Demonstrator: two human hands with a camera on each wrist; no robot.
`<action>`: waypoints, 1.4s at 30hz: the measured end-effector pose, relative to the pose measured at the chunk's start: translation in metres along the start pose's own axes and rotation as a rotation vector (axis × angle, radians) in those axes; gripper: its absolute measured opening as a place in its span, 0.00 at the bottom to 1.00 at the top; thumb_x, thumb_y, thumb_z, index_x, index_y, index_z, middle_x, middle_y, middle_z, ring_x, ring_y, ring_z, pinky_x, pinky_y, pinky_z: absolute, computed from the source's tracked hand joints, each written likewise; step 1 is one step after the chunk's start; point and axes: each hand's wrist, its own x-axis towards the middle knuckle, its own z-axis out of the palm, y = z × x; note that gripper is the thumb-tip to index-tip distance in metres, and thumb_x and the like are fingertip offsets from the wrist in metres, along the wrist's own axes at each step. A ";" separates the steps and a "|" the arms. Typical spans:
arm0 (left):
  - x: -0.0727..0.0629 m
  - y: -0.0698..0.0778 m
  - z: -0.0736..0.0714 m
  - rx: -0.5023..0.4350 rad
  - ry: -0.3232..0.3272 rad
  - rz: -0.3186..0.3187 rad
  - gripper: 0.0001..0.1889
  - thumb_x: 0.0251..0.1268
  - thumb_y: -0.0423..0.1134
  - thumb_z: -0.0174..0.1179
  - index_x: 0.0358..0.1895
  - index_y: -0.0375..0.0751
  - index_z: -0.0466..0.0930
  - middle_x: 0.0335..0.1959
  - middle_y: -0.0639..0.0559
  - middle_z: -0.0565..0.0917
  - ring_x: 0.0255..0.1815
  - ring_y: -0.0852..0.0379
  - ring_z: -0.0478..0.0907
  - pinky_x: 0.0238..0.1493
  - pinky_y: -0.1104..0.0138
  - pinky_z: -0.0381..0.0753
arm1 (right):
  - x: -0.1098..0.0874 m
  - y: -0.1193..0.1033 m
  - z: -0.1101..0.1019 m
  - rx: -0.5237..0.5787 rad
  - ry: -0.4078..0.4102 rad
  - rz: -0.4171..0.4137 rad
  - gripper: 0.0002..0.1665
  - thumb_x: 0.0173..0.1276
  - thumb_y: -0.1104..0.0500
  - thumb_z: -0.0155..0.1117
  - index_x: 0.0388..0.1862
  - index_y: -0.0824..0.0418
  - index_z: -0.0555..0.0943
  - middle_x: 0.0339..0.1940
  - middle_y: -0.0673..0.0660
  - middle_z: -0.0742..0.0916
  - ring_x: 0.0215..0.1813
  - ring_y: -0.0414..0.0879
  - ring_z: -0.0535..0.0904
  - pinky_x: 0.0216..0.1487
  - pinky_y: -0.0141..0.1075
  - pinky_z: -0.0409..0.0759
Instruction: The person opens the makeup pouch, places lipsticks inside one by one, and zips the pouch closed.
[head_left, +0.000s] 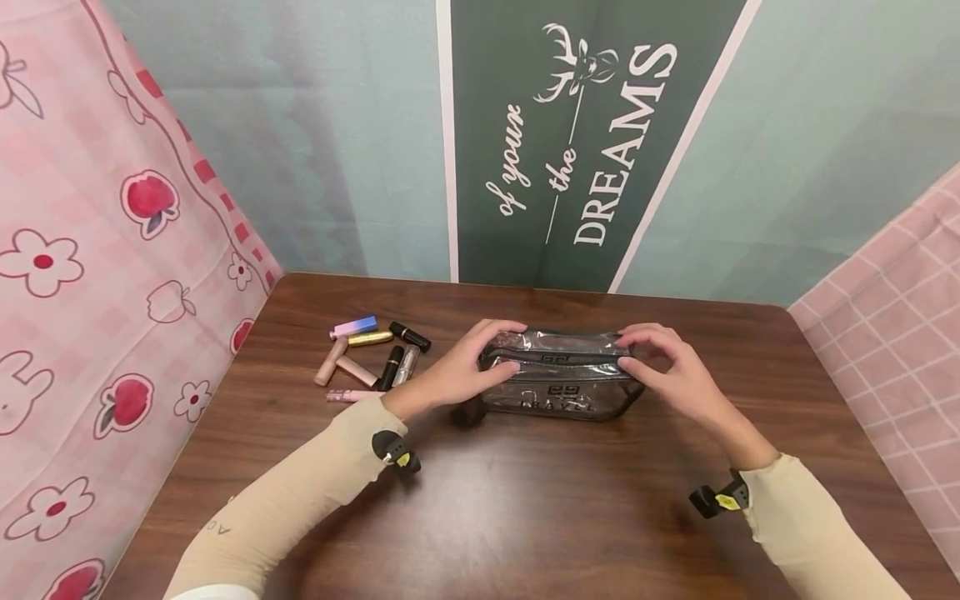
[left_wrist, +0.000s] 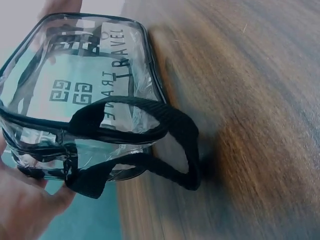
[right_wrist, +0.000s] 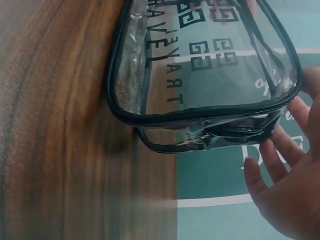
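Between the left fingers (head_left: 501, 326) and right fingers (head_left: 651, 334) stands a clear pouch (head_left: 555, 400).

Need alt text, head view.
A person's left hand and right hand hold opposite ends of a clear plastic, black-trimmed pouch lettered "TRAVEL" on a dark brown wooden table. Small cosmetic tubes in pink, black, gold and blue lie grouped to its left.

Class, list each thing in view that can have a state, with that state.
Clear bag: standing on the table, nothing visible inside
Bag's top: unclear whether open or closed
Black strap: loose loop at bag's left end
Left hand: holding bag's left end
Right hand: holding bag's right end
Pink-and-blue tube: lying flat
Gold tube: lying flat
Two black tubes: lying flat
Other tubes: lying flat
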 end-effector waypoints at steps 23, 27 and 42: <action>0.000 -0.001 -0.013 0.043 -0.169 -0.148 0.38 0.68 0.49 0.66 0.78 0.58 0.59 0.73 0.49 0.62 0.75 0.54 0.60 0.72 0.49 0.63 | -0.006 -0.003 -0.008 -0.117 -0.153 0.063 0.33 0.64 0.63 0.75 0.67 0.51 0.76 0.65 0.52 0.80 0.54 0.39 0.79 0.55 0.23 0.71; 0.001 -0.002 -0.013 0.045 -0.185 -0.157 0.39 0.68 0.50 0.67 0.78 0.60 0.57 0.72 0.50 0.62 0.74 0.55 0.60 0.72 0.49 0.63 | -0.005 -0.006 -0.014 -0.155 -0.226 0.066 0.37 0.64 0.59 0.76 0.70 0.48 0.72 0.71 0.53 0.76 0.65 0.38 0.72 0.59 0.25 0.66; 0.000 -0.001 -0.010 0.056 -0.174 -0.132 0.39 0.69 0.49 0.65 0.79 0.58 0.55 0.72 0.47 0.62 0.73 0.53 0.60 0.71 0.47 0.64 | -0.007 -0.004 -0.017 -0.124 -0.305 0.076 0.41 0.65 0.59 0.75 0.74 0.50 0.66 0.79 0.59 0.67 0.69 0.61 0.72 0.57 0.21 0.71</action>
